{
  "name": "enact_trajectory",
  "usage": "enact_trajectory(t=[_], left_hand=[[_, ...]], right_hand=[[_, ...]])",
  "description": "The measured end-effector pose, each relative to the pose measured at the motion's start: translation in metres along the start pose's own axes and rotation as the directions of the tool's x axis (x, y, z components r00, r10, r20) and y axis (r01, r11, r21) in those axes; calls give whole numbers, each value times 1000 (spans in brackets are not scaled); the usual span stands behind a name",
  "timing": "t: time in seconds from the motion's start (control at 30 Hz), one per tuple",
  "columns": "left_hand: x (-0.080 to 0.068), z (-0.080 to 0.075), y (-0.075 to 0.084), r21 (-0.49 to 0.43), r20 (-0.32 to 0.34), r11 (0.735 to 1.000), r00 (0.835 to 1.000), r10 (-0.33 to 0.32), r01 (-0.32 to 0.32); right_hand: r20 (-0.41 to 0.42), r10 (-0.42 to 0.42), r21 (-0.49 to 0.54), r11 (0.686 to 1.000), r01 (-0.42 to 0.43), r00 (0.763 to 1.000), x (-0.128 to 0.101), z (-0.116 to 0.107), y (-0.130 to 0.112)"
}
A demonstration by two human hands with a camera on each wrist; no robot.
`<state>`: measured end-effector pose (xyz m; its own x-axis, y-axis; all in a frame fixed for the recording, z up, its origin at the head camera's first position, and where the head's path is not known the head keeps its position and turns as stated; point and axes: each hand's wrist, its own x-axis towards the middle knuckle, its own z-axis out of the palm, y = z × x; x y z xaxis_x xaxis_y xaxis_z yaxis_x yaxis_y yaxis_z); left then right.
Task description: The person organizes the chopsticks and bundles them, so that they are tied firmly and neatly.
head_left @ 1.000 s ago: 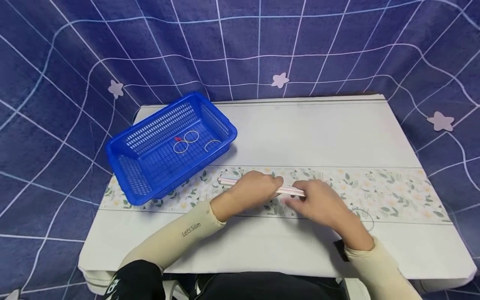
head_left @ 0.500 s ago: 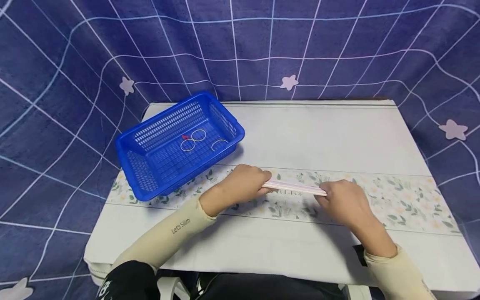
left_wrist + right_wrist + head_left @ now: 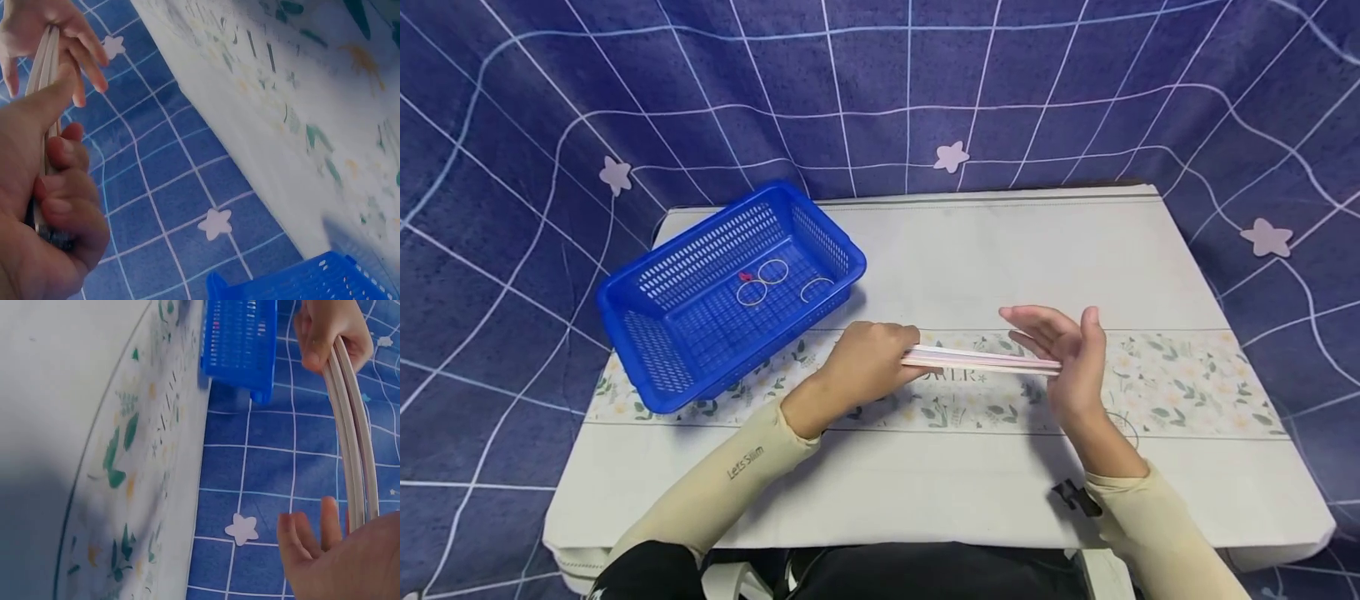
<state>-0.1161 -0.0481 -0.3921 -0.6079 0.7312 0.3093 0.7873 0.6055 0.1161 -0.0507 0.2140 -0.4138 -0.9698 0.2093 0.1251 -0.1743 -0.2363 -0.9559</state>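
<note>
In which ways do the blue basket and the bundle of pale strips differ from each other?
The blue basket is deep blue with perforated walls, while the pale strips are whitish and pinkish. The basket is wide and open-topped; the strips are long and narrow. The basket rests on the table, but the left grip holds the strips above it. Both show in all three views.

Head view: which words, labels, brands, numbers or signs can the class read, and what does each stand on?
"Let's Slim": left arm sleeve; the second word is slightly blurred.
"OWER": floral band of the tablecloth; its start is unreadable.
White mark on the black sleeve: cut off, unreadable.
Blue plastic basket and held strips: no legible text.
</note>
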Motion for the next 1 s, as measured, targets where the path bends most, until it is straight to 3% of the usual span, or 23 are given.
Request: enact_trajectory(t=[0.07,0.13,0.23,0.37,0.57,0.8,1.0], left_hand=[[0,1,0,7,-12,1000,1000,-6,6],[0,1,0,17,16,1000,1000,-10,9],[-1,-1,1,43,134,999,991,23,-29],[-4,-4,4,74,255,992,964,81,-103],[-3,-1,8,139,224,987,973,51,-83],[-6,6,14,-63,359,998,932,36,-15],[-7,12,11,-7,297,999,953,49,-49]], right_hand=[[2,29,-6,1000,-29,1000,-1,1,2],[14,54,-19,998,-54,998,-2,1,5],[41,84,-57,995,-82,996,-3,-1,8],[68,85,-79,994,-80,994,-3,-5,6],[57,69,-92,994,-63,996,-3,-4,4],[72,49,-68,997,-44,996,-7,-14,-2],[71,8,-70,998,-3,997,-2,-5,1]])
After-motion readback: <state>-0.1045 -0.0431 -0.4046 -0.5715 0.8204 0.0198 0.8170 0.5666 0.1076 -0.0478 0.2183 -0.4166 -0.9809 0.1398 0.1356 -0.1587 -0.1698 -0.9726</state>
